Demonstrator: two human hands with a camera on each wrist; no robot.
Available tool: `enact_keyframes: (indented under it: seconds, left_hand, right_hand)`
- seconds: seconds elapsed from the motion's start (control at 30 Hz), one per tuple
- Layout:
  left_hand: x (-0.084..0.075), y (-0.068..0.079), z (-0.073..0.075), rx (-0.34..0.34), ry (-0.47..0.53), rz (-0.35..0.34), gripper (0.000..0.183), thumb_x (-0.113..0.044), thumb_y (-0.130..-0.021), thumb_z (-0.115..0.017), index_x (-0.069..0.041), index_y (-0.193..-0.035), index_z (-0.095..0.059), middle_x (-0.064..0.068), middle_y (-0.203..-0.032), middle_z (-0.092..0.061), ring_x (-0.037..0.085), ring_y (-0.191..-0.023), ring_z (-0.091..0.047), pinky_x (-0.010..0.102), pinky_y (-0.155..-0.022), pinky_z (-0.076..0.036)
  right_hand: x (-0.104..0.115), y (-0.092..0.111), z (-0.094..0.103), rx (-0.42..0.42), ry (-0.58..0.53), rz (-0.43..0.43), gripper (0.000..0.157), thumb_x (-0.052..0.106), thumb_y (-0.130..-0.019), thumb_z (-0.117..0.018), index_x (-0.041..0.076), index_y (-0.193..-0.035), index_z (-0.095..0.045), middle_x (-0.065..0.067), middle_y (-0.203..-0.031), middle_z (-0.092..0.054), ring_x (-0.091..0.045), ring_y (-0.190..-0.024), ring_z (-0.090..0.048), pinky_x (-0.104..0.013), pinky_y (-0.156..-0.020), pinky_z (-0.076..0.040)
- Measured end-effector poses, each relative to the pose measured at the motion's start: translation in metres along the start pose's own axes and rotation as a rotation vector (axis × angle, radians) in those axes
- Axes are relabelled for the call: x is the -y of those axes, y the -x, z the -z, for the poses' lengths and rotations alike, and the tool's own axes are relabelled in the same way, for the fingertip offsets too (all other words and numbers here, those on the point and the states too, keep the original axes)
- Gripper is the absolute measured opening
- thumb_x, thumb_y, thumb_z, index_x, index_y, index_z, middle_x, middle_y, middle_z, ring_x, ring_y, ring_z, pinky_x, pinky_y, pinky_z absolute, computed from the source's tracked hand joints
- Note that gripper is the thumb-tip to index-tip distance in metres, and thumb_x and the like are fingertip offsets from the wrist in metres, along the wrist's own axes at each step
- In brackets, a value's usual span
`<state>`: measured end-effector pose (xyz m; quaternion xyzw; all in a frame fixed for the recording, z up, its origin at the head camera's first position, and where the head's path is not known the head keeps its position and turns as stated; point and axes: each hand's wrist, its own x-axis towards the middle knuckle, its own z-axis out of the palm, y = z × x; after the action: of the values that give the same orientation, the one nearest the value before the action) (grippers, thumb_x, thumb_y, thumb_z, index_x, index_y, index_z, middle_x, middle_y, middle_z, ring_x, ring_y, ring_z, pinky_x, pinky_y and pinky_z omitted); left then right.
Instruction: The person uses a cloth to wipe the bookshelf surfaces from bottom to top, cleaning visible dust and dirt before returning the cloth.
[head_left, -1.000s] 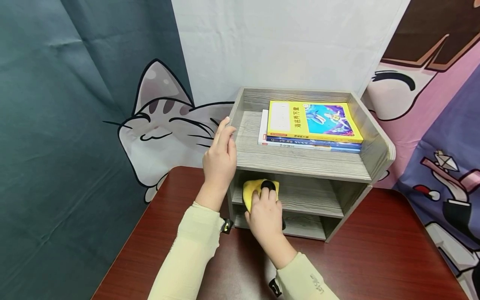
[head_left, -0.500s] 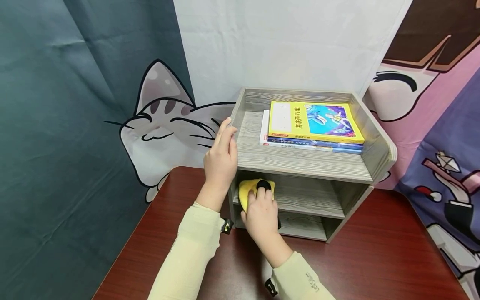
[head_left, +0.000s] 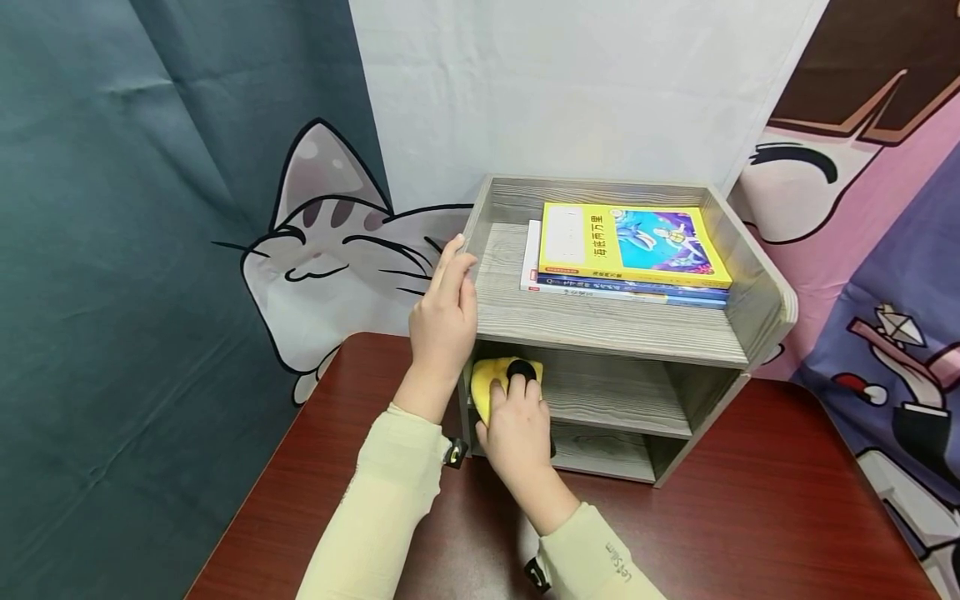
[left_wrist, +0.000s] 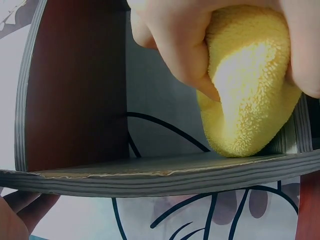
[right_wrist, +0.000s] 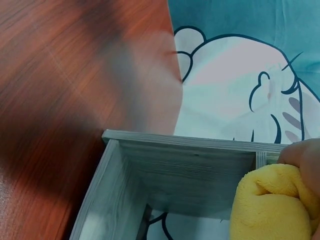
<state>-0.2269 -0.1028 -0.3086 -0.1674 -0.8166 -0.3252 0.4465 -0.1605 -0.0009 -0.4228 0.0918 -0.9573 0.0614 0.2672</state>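
My right hand (head_left: 517,429) grips a yellow fluffy cloth (head_left: 483,387), bunched up in the left end of the shelf unit's middle compartment. A black rounded patch (head_left: 521,369) shows at the fingertips in the head view. In the left wrist view the cloth (left_wrist: 250,85) bulges out between fingers and thumb, close to a grey board. The right wrist view has the folded cloth (right_wrist: 270,205) at its lower right. My left hand (head_left: 444,325) rests against the left side panel of the grey wood-grain shelf unit (head_left: 600,321), its fingers extended along the upper edge.
Several stacked books, a yellow one (head_left: 633,244) on top, lie on the unit's top shelf. Below the cloth is a lower compartment (head_left: 600,450). The unit stands on a dark red wooden table (head_left: 750,517), with a printed cartoon curtain (head_left: 600,92) behind.
My right hand has moved left with the yellow cloth, toward the side panel of the middle compartment. The left hand keeps its place on the panel.
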Motion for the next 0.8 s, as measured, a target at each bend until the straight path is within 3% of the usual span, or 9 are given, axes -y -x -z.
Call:
enact_keyframes:
  seconds: [0.23, 0.8]
  left_hand:
    - [-0.0010, -0.0003, 0.0008, 0.002, -0.001, -0.001, 0.024, -0.021, -0.100, -0.036, -0.013, -0.110, -0.056, -0.003, -0.137, -0.048, 0.023, -0.045, -0.048, 0.035, -0.041, -0.038]
    - [-0.0010, -0.0003, 0.0009, 0.013, -0.001, 0.004, 0.024, -0.021, -0.100, -0.035, -0.013, -0.110, -0.056, -0.004, -0.137, -0.047, 0.023, -0.044, -0.046, 0.034, -0.040, -0.038]
  right_hand:
    - [0.0008, 0.0016, -0.0006, -0.016, -0.056, -0.012, 0.063, 0.036, -0.060, -0.081, 0.009, -0.113, -0.060, -0.015, -0.101, -0.048, -0.034, -0.087, -0.045, -0.041, -0.061, -0.043]
    - [0.0029, 0.0034, -0.0093, -0.086, -0.321, -0.064, 0.057, 0.025, -0.063, -0.077, 0.010, -0.116, -0.062, -0.016, -0.109, -0.049, -0.032, -0.089, -0.044, -0.042, -0.066, -0.045]
